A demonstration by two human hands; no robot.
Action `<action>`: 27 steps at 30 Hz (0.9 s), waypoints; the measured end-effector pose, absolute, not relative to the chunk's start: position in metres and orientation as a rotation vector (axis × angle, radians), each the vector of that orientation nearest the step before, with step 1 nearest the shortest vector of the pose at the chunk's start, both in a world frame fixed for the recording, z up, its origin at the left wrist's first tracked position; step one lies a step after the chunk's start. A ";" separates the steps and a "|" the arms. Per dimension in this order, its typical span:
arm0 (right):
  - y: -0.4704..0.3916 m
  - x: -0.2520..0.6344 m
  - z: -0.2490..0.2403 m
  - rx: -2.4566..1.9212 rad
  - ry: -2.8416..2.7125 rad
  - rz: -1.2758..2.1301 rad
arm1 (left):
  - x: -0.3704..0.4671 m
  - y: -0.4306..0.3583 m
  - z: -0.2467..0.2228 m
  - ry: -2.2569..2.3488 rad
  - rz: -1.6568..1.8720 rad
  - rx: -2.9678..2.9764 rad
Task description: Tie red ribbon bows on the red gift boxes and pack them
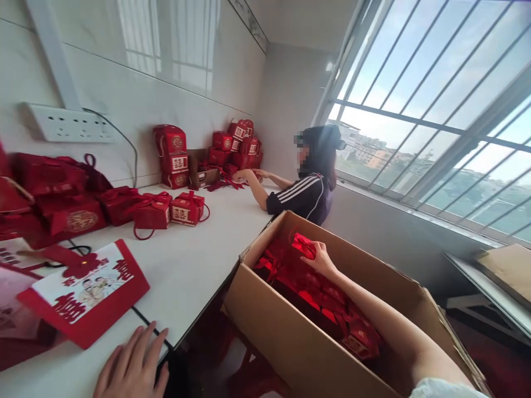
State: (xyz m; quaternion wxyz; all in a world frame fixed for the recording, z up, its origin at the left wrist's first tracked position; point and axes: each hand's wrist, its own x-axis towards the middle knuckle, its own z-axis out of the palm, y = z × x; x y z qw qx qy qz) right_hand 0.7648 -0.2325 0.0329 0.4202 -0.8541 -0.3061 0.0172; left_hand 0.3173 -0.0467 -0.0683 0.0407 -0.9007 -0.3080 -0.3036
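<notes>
Inside a large open cardboard carton [265,309], my right hand [322,260] has its fingers closed on a red gift box [303,244] near the far end. Packed below it are several more red gift boxes [360,337] with ribbons. At the bottom left, my left hand [135,362] rests flat at the table's edge, fingers extended and holding nothing. Closest to it lies a red and white bag or card [95,293] printed with a couple and double-happiness characters.
Red gift boxes [186,209] stand along the wall side of the white table [207,243], some stacked. Across the table, a person [305,193] handles red ribbons beside a small carton [205,176]. A power strip [70,124] is on the wall; a barred window [435,110] is at right.
</notes>
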 end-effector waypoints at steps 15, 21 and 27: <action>-0.143 0.789 0.003 -2.579 -0.961 -0.129 | 0.320 -0.059 -0.079 -0.941 -0.774 -2.626; -0.092 0.726 0.091 -2.331 -1.414 -0.255 | 0.321 -0.060 -0.032 -1.582 -0.789 -3.301; -0.041 0.553 0.146 -1.437 -2.069 -0.359 | 0.298 -0.070 0.009 -2.024 -1.864 -3.227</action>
